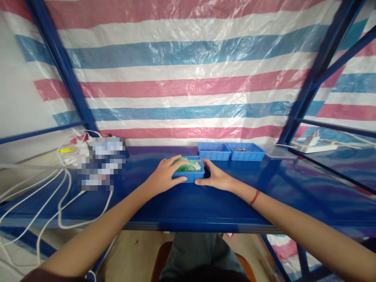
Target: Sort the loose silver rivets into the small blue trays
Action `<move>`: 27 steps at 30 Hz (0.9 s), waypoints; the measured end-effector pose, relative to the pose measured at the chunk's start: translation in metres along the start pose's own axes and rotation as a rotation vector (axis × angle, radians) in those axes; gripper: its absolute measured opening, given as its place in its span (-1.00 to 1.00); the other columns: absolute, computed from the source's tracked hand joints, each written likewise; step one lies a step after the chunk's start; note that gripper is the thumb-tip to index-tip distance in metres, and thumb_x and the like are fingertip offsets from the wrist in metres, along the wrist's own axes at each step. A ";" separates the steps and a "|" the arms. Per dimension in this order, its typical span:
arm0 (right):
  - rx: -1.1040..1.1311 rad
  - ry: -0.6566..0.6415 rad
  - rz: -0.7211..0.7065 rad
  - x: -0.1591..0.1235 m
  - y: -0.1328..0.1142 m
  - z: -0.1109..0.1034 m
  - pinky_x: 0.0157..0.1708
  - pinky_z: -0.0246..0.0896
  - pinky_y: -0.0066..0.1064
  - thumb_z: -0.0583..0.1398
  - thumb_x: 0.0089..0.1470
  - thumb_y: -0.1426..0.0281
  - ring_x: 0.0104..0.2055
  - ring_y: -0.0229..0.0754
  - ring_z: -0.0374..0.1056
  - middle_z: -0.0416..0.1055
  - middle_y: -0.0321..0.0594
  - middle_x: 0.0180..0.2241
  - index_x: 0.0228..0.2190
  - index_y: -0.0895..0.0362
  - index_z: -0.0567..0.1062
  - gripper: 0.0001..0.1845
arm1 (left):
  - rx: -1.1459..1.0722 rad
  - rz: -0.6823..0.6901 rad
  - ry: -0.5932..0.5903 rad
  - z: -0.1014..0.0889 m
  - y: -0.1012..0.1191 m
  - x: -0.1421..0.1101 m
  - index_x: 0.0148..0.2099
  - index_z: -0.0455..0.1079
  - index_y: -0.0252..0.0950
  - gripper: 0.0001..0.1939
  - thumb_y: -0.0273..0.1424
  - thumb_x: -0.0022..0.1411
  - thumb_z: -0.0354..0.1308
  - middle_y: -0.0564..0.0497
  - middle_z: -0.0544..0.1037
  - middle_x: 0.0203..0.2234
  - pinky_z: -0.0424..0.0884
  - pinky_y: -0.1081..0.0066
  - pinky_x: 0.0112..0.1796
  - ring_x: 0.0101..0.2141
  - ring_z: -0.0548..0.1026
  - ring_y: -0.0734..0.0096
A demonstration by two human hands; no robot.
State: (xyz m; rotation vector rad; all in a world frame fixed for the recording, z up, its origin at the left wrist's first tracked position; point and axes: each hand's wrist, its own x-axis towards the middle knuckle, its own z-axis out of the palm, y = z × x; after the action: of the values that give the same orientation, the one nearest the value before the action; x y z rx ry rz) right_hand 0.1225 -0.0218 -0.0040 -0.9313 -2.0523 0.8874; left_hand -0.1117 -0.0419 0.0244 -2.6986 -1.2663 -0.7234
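A small blue plastic bin point(190, 178) sits on the blue table in front of me, between my two hands. Inside it are green pieces point(182, 167), with pale, pin-like pieces point(194, 166) on their right; I cannot make out their exact kind. My left hand point(167, 174) grips the bin's left side, its fingers reaching over the top and its thumb along the front. Around the right end curls my right hand point(216, 176), thumb by the front corner and fingers by the back corner. A dark gap shows between that palm and the bin.
Behind stand two more blue bins, one point(214, 152) with little visible inside, another point(246, 152) holding small metal pieces. A clear plastic lid point(279, 152) lies beside them. White cables point(63, 196) tangle at the left. A power strip point(315, 145) is at the right, near blue frame posts point(311, 90).
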 end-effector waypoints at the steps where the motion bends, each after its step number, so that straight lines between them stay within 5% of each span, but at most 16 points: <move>1: 0.070 0.002 -0.016 -0.002 0.001 -0.002 0.10 0.05 -0.13 0.32 -0.23 0.17 0.11 -0.06 0.18 0.25 -0.11 0.05 0.02 0.07 0.16 -0.21 | -0.030 -0.010 -0.009 0.000 0.003 0.001 0.17 0.14 -0.11 -0.48 -0.18 0.17 0.07 -0.08 0.18 0.15 0.02 0.05 0.12 0.12 0.18 0.10; 5: 0.177 0.097 0.020 -0.020 -0.005 -0.022 0.12 0.04 -0.16 0.35 -0.26 0.22 0.13 -0.08 0.15 0.23 -0.12 0.05 -0.02 0.04 0.16 -0.23 | -0.246 -0.022 0.046 0.006 0.024 0.009 0.20 0.07 -0.14 -0.41 -0.22 0.14 0.11 -0.09 0.19 0.15 0.08 0.13 0.12 0.14 0.15 0.14; 9: 0.145 0.280 0.055 -0.036 -0.025 -0.054 0.05 0.15 -0.12 0.35 -0.27 0.19 0.08 -0.01 0.19 0.16 -0.11 0.09 -0.03 0.01 0.20 -0.25 | -0.589 -0.015 0.143 0.033 0.052 0.033 0.22 0.01 -0.20 -0.38 -0.22 0.16 0.10 -0.12 0.19 0.14 0.12 0.18 0.12 0.13 0.19 0.18; 13: 0.029 0.405 -0.058 -0.039 -0.032 -0.070 0.06 0.12 -0.08 0.28 -0.15 0.15 0.10 0.03 0.17 0.15 -0.09 0.10 0.04 0.02 0.17 -0.28 | -0.923 0.043 0.114 0.065 0.080 0.059 0.29 -0.22 -0.20 -0.23 -0.24 0.16 0.11 -0.15 0.16 0.16 0.14 0.14 0.11 0.13 0.19 0.17; 16: -0.155 0.449 -0.172 -0.039 -0.024 -0.072 0.14 -0.02 -0.03 0.27 -0.14 0.15 0.18 0.04 0.03 0.04 -0.09 0.16 0.09 0.02 0.12 -0.22 | -0.945 0.053 0.156 0.080 0.088 0.068 0.31 -0.31 -0.21 -0.05 -0.27 0.05 0.22 -0.17 0.07 0.20 -0.01 0.06 0.17 0.19 0.05 0.09; 22: -0.291 0.337 -0.223 -0.035 -0.022 -0.077 0.01 0.17 -0.06 0.26 -0.12 0.17 0.08 0.03 0.18 0.18 -0.06 0.06 0.08 0.03 0.14 -0.26 | -0.965 -0.069 0.195 0.090 0.070 0.066 0.31 -0.43 -0.08 0.10 -0.21 -0.05 0.29 -0.13 0.10 0.17 0.04 -0.04 0.13 0.18 0.07 0.08; 27: -0.435 0.241 -0.261 -0.025 -0.034 -0.091 -0.05 0.22 -0.06 0.27 -0.15 0.13 0.02 0.03 0.23 0.21 -0.08 0.04 0.05 0.01 0.18 -0.26 | -0.857 -0.029 0.258 0.084 0.062 0.067 0.26 -0.10 -0.14 -0.19 -0.18 0.05 0.21 -0.15 0.18 0.12 0.08 0.02 0.12 0.15 0.12 0.10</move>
State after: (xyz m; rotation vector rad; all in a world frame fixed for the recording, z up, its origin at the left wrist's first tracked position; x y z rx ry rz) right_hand 0.1974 -0.0326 0.0623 -0.9106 -2.1257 0.1790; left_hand 0.0039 -0.0134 -0.0122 -2.9925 -1.0912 -1.9112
